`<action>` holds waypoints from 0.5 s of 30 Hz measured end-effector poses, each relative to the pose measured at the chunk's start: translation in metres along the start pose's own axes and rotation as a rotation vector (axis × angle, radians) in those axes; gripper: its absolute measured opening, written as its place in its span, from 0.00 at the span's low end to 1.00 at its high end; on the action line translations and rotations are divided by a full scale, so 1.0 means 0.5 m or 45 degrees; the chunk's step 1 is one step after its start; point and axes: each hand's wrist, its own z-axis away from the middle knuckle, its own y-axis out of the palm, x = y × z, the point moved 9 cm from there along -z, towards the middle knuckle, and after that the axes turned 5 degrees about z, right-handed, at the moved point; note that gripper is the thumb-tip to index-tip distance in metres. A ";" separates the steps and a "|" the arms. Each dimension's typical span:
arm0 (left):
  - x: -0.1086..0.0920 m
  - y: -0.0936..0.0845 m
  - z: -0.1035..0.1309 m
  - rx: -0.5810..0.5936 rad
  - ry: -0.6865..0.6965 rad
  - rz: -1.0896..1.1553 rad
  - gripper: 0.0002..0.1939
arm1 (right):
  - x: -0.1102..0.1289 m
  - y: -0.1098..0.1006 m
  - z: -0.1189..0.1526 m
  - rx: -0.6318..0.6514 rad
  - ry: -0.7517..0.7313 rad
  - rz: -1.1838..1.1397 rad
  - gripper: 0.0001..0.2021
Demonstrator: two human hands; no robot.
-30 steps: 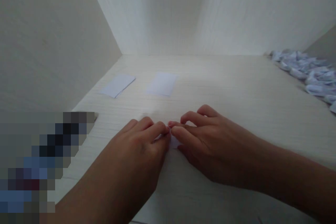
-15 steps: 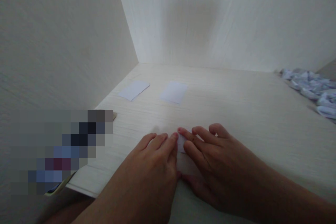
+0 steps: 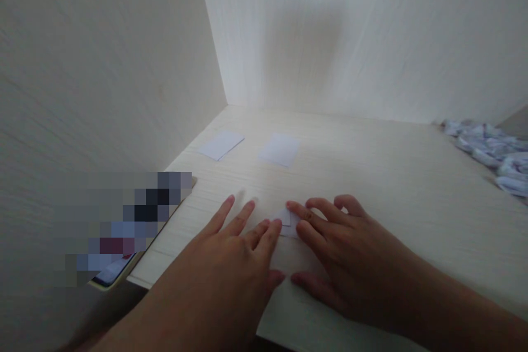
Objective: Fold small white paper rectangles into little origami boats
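Hold the folded paper slip (image 3: pixel 287 221) flat on the table (image 3: pixel 391 176), just below frame centre, with right fingers (image 3: pixel 312 236), bent but ungripping; press evenly and squarely with left fingers (image 3: pixel 269 240), spread and unclenched.

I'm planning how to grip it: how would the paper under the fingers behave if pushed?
The paper looks thin and small, so it is probably light. Lying flat on the table, it would likely slide rather than tip. Its overlapping layers suggest a fold, so it may spring open a little if released.
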 end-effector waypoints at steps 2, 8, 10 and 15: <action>-0.017 0.001 -0.011 -0.064 0.013 -0.038 0.27 | -0.001 0.004 0.001 0.026 0.006 -0.022 0.28; -0.050 0.024 -0.022 -0.105 0.097 -0.030 0.28 | -0.005 0.010 -0.002 0.102 0.011 -0.057 0.31; -0.050 0.030 -0.019 -0.012 0.089 0.014 0.30 | -0.007 0.010 -0.002 0.107 0.011 -0.066 0.32; -0.040 0.026 -0.017 0.110 -0.024 0.153 0.38 | -0.005 -0.001 -0.004 0.010 -0.047 -0.093 0.29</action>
